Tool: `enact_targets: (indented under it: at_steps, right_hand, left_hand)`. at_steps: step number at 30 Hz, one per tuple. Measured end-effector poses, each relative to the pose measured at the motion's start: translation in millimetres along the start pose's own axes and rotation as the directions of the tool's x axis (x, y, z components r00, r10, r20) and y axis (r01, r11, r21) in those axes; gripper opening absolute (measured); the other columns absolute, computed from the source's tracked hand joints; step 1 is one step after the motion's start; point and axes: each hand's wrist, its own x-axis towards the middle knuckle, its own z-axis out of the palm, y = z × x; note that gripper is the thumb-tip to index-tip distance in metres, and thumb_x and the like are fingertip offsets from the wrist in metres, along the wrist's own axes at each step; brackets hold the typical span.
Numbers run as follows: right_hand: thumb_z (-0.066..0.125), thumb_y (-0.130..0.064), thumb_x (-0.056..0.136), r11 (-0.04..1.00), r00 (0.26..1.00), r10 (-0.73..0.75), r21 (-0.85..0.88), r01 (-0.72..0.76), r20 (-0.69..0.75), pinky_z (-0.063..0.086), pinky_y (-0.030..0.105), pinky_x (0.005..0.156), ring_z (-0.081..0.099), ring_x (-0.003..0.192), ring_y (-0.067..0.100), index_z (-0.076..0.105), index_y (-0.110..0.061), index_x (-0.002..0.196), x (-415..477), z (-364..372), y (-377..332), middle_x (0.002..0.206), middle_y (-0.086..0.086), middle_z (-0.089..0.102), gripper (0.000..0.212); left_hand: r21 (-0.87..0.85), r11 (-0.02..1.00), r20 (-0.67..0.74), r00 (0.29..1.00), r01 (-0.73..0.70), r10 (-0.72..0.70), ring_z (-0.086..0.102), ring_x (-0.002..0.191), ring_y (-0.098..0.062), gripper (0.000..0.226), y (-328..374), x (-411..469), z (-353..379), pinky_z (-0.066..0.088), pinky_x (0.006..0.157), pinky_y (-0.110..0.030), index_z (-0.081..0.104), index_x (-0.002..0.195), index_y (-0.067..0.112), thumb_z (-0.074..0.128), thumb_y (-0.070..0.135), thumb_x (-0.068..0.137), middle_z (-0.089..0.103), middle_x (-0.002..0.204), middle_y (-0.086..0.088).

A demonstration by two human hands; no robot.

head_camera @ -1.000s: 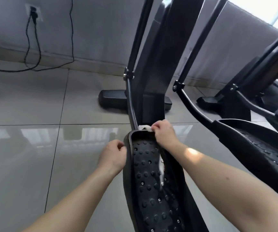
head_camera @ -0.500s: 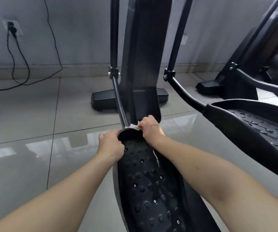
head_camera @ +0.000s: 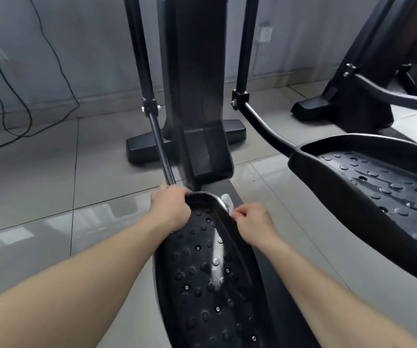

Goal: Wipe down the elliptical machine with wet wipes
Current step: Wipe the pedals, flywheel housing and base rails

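No readable text, labels, brand marks or numbers anywhere in view. The pedals (head_camera: pixel 210 272), column (head_camera: pixel 197 84) and wall plate (head_camera: pixel 265 33) show no legible markings.

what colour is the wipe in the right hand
White; the head view shows the wet wipe in the right hand at the pedal rim.

Black studded pedal (head_camera: pixel 210 280), white wipe (head_camera: pixel 227 200)
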Motion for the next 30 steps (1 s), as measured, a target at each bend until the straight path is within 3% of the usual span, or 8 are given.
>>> enact_targets:
  at_steps: [6,10,16,18,20,24,26,30]
  right_hand:
    - [0.052,-0.030,0.104,0.996,0.992,-0.007,0.087,-0.004,0.123,0.028,0.032,0.056,0.039,0.059,0.017,0.053,-0.004,0.066,43,15,-21,0.061,0.000,0.045,0.046]
    - [0.044,-0.047,0.107,0.999,0.992,0.016,0.033,-0.020,0.126,0.027,0.035,0.053,0.038,0.052,0.017,0.038,-0.015,0.059,2,10,-7,0.058,0.002,0.042,0.058]
    - [0.032,-0.067,0.101,0.961,0.945,0.251,0.065,-0.270,0.208,0.044,0.033,0.071,0.057,0.069,0.016,0.050,-0.014,0.067,-78,-9,36,0.070,0.001,0.057,0.066]
    - [0.033,-0.068,0.101,0.951,0.944,0.273,0.095,-0.294,0.186,0.049,0.036,0.094,0.067,0.097,0.022,0.070,-0.004,0.090,-72,-5,34,0.097,0.008,0.073,0.075]
    - [0.034,-0.072,0.098,0.954,0.959,0.238,0.151,-0.261,0.153,0.048,0.044,0.105,0.066,0.111,0.026,0.072,-0.007,0.109,-59,2,20,0.112,0.011,0.073,0.077]
    - [0.037,-0.056,0.106,0.967,0.995,0.084,0.237,-0.096,0.058,0.038,0.035,0.115,0.052,0.132,0.013,0.058,-0.035,0.141,-50,15,9,0.140,-0.006,0.063,0.045]
    - [0.040,-0.057,0.104,0.956,0.994,0.100,0.270,-0.111,0.052,0.037,0.030,0.115,0.053,0.130,0.006,0.060,-0.041,0.138,-63,17,21,0.138,-0.015,0.063,0.043]
    - [0.038,-0.074,0.096,0.929,0.943,0.312,0.170,-0.329,0.119,0.045,0.039,0.111,0.066,0.112,0.009,0.075,-0.033,0.098,-115,18,64,0.113,-0.012,0.074,0.056]
  left_hand:
    - [-0.020,0.986,0.052,0.985,-0.166,0.167,0.044,0.132,-0.036,0.057,23,21,-4,0.036,0.112,-0.042,0.058,0.140,0.026,0.040,0.002,0.092,0.053,0.142,-0.009]
    - [-0.002,0.966,0.111,0.960,-0.260,0.259,0.046,0.133,-0.034,0.063,35,32,4,0.043,0.108,-0.042,0.051,0.148,0.026,0.035,0.001,0.093,0.052,0.146,-0.009]
    - [-0.032,0.872,0.142,0.861,-0.489,0.488,0.055,0.126,-0.021,0.037,56,45,26,0.039,0.112,-0.036,0.064,0.132,0.028,0.045,0.020,0.102,0.065,0.133,0.004]
    - [-0.035,0.835,0.146,0.824,-0.549,0.547,0.055,0.123,-0.019,0.033,63,42,39,0.037,0.111,-0.034,0.068,0.127,0.028,0.045,0.024,0.102,0.068,0.127,0.006]
    - [-0.037,0.815,0.144,0.804,-0.579,0.577,0.053,0.122,-0.021,0.032,64,36,50,0.038,0.109,-0.035,0.069,0.122,0.031,0.044,0.028,0.101,0.069,0.122,0.006]
    - [-0.031,0.787,0.127,0.779,-0.616,0.614,0.056,0.119,-0.019,0.032,56,37,49,0.039,0.107,-0.037,0.068,0.119,0.029,0.042,0.024,0.102,0.070,0.118,0.007]
    - [-0.023,0.778,0.102,0.773,-0.627,0.626,0.057,0.121,-0.018,0.033,54,37,42,0.038,0.109,-0.036,0.068,0.123,0.025,0.043,0.021,0.101,0.069,0.123,0.007]
    - [0.000,0.759,0.132,0.753,-0.651,0.645,0.056,0.121,-0.020,0.035,54,33,44,0.038,0.110,-0.034,0.067,0.125,0.023,0.043,0.019,0.101,0.067,0.124,0.006]
